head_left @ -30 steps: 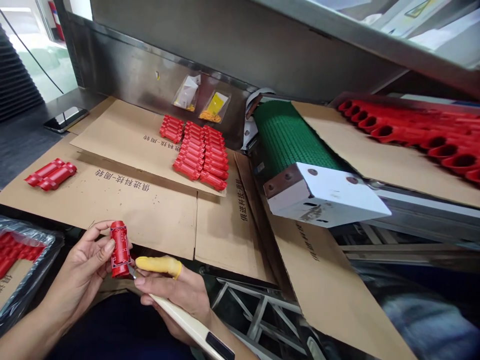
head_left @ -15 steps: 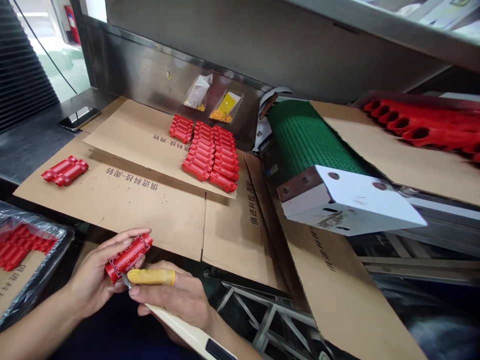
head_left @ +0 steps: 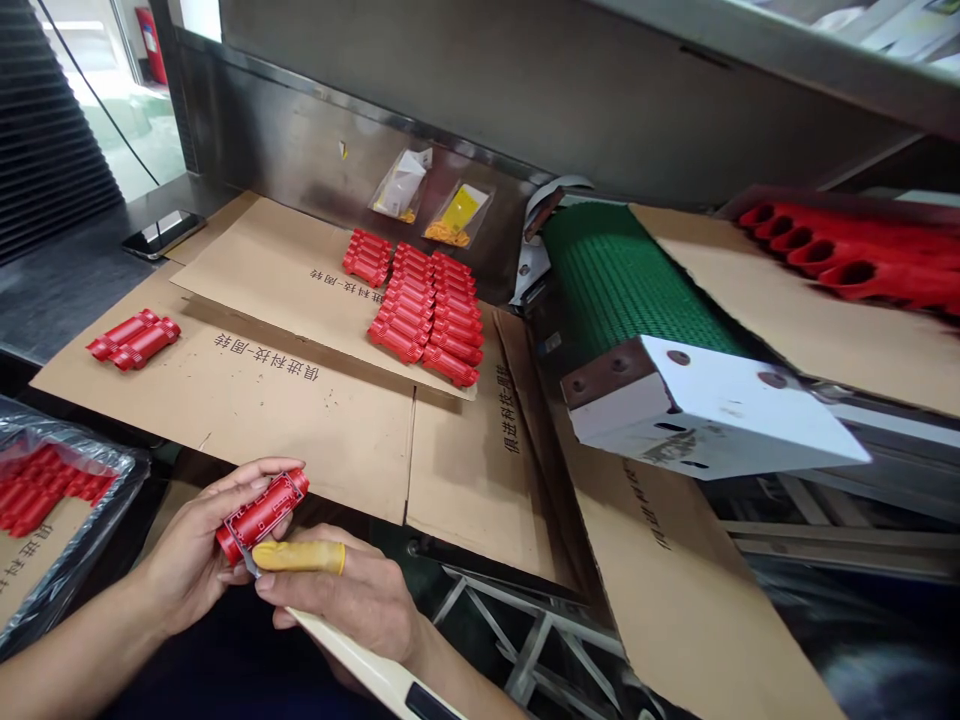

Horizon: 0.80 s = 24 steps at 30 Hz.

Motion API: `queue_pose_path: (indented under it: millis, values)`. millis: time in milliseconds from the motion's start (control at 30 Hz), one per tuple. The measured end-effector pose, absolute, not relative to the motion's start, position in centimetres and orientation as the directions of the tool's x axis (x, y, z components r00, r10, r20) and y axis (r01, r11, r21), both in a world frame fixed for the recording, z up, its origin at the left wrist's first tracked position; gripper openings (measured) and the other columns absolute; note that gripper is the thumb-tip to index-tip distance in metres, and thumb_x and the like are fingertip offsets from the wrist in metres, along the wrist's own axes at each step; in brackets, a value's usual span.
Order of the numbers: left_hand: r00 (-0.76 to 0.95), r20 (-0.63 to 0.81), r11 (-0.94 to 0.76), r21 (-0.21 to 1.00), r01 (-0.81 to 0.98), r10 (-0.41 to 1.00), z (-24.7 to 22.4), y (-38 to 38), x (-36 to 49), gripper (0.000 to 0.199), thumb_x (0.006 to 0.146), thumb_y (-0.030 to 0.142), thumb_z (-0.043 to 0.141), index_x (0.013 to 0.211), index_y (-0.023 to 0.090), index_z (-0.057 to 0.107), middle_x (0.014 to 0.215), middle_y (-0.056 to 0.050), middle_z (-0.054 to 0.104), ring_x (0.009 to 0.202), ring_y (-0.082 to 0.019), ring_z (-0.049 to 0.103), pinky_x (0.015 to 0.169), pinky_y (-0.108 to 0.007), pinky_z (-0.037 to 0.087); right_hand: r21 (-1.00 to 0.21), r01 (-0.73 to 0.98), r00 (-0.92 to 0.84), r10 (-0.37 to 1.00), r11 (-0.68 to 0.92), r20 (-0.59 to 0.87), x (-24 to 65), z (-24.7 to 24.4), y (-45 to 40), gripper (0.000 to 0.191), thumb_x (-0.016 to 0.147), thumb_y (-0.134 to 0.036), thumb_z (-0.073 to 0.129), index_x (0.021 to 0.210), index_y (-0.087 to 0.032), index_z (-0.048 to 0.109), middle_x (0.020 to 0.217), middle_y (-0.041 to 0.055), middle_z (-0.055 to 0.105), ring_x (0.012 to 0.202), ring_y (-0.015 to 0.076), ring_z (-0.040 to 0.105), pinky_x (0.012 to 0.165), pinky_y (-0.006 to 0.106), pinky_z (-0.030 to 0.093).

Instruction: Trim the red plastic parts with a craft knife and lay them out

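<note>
My left hand [head_left: 191, 550] is wrapped round a red cylindrical plastic part [head_left: 264, 512] with raised line patterns, held tilted above the table's front edge. In my right hand [head_left: 360, 600] is a knife [head_left: 356, 655] with a long cream handle and a dark inset. Its small metal blade touches or nearly touches the part's lower end; exact contact is hard to make out. A yellow finger cot covers the right index finger. Two similar red parts [head_left: 135, 340] lie side by side on the cardboard [head_left: 360, 450] at left.
Several rows of red parts [head_left: 427, 315] rest on a raised cardboard sheet. To the right are a green conveyor belt [head_left: 630, 280] and its white metal end bracket [head_left: 735, 400]. A plastic-lined crate [head_left: 139, 475] stands lower left. A phone [head_left: 163, 234] and two small bags [head_left: 459, 212] lie farther back.
The red part has rolled slightly in my left hand, and the blade has shifted a little along its lower end. The whole view has drifted slightly.
</note>
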State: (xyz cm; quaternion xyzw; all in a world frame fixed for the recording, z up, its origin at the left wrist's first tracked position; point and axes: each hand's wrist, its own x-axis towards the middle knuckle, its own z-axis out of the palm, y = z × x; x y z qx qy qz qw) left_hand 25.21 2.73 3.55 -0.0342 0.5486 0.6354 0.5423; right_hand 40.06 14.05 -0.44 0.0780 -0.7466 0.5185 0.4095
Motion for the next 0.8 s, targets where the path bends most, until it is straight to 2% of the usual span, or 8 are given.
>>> queue_pose_path:
  millis: [167,267,367,467,567,633,700,800]
  values:
    - [-0.35,-0.626,0.199,0.638,-0.744,0.697,3.5,2.7,25.2,0.035,0.083,0.036,0.086,0.113,0.02,0.084,0.069,-0.007,0.072,0.038,-0.005,0.045,0.034,-0.013,0.028,-0.745,-0.528,-0.694,0.299,0.407,0.655,40.3,-0.3,14.2,0.024,0.103,-0.017,0.071,0.126,-0.02,0.076,0.112,0.0095,0.083,0.1,0.0216,0.08,0.089,0.033,0.069]
    - [-0.365,-0.639,0.212,0.644,-0.735,0.677,3.5,2.7,25.3,0.039,0.077,0.036,0.091,0.112,0.018,0.084,0.08,-0.009,0.076,0.039,-0.005,0.048,0.034,-0.013,0.03,-0.762,-0.519,-0.723,0.277,0.387,0.633,40.3,-0.1,14.5,0.015,0.103,-0.017,0.07,0.117,-0.017,0.075,0.112,0.0112,0.082,0.104,0.0218,0.079,0.092,0.033,0.068]
    - [-0.386,-0.658,0.223,0.647,-0.73,0.647,3.4,2.8,25.3,0.045,0.074,0.038,0.093,0.112,0.017,0.084,0.087,-0.009,0.077,0.039,-0.004,0.049,0.033,-0.014,0.032,-0.767,-0.487,-0.78,0.188,0.419,0.598,40.2,0.7,15.0,0.018,0.108,-0.024,0.062,0.122,-0.017,0.072,0.112,0.01,0.08,0.106,0.0214,0.078,0.094,0.033,0.067]
    - [-0.406,-0.645,0.198,0.656,-0.728,0.648,3.2,2.9,25.2,0.042,0.077,0.035,0.091,0.113,0.016,0.083,0.085,-0.008,0.075,0.041,-0.005,0.049,0.035,-0.014,0.033,-0.773,-0.426,-0.838,0.117,0.471,0.533,40.1,2.0,15.1,0.029,0.112,-0.023,0.052,0.133,-0.01,0.067,0.112,0.0139,0.079,0.103,0.0224,0.078,0.09,0.032,0.068]
    - [-0.425,-0.588,0.145,0.685,-0.714,0.689,3.2,3.1,25.2,0.036,0.085,0.033,0.085,0.116,0.017,0.079,0.088,-0.01,0.076,0.044,-0.006,0.052,0.039,-0.015,0.037,-0.693,-0.501,-0.799,0.031,0.519,0.601,40.4,2.5,14.5,0.022,0.11,-0.022,0.056,0.122,-0.012,0.071,0.114,0.0133,0.08,0.097,0.0208,0.079,0.088,0.03,0.068]
    - [-0.452,-0.539,0.109,0.719,-0.686,0.71,3.3,3.0,25.2,0.04,0.089,0.036,0.082,0.124,0.021,0.074,0.091,-0.01,0.077,0.046,-0.009,0.056,0.042,-0.018,0.042,-0.683,-0.549,-0.751,0.073,0.482,0.656,40.7,1.9,13.8,0.019,0.112,-0.027,0.057,0.115,-0.018,0.073,0.113,0.0069,0.082,0.091,0.016,0.08,0.082,0.023,0.068]
    - [-0.533,-0.478,0.054,0.778,-0.626,0.698,3.4,2.9,25.2,0.045,0.09,0.037,0.082,0.131,0.025,0.069,0.094,-0.009,0.078,0.058,-0.014,0.066,0.051,-0.021,0.053,-0.754,-0.5,-0.74,0.243,0.426,0.627,41.0,0.9,13.3,0.023,0.114,-0.029,0.052,0.125,-0.019,0.07,0.109,0.0058,0.082,0.083,0.0133,0.081,0.071,0.019,0.068]
    - [-0.692,-0.28,-0.086,0.892,-0.443,0.665,3.1,2.4,25.1,0.041,0.087,0.032,0.087,0.123,0.029,0.068,0.094,-0.004,0.079,0.075,-0.017,0.074,0.068,-0.023,0.062,-0.826,-0.39,-0.688,0.467,0.407,0.555,41.1,-0.4,13.4,0.024,0.11,-0.019,0.06,0.133,-0.018,0.067,0.112,0.0102,0.08,0.092,0.0192,0.082,0.078,0.028,0.071]
